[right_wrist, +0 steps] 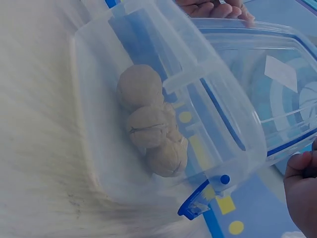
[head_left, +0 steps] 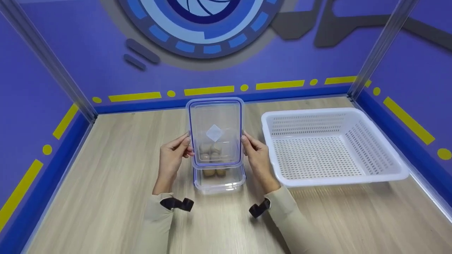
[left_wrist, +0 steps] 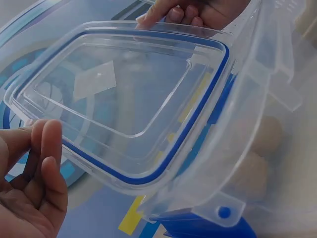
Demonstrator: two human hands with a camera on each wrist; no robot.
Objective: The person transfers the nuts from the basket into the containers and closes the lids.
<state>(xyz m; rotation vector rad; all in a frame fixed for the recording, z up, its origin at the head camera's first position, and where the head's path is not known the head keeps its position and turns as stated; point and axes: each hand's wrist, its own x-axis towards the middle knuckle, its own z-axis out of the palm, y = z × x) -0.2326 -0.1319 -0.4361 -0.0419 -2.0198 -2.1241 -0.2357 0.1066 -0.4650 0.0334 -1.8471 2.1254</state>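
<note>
A clear plastic lid (head_left: 226,116) with a blue sealing ring and a white diamond sticker is tilted up in front of me. At its left edge my left hand (head_left: 171,158) pinches it between thumb and fingers. The opposite edge is pinched by my right hand (head_left: 259,155). Below and partly behind the lid, a clear food container (head_left: 219,187) stands on the table. Several brownish round balls (right_wrist: 141,87) lie together inside it, some with cracked surfaces. A blue-marked clip tab (left_wrist: 224,212) shows at the container's corner in the left wrist view.
To the right of my right hand stands a white perforated plastic basket (head_left: 335,180) with slotted walls. The wood-grain table (head_left: 116,169) is bordered by blue-purple panels (head_left: 303,67) at the back and sides.
</note>
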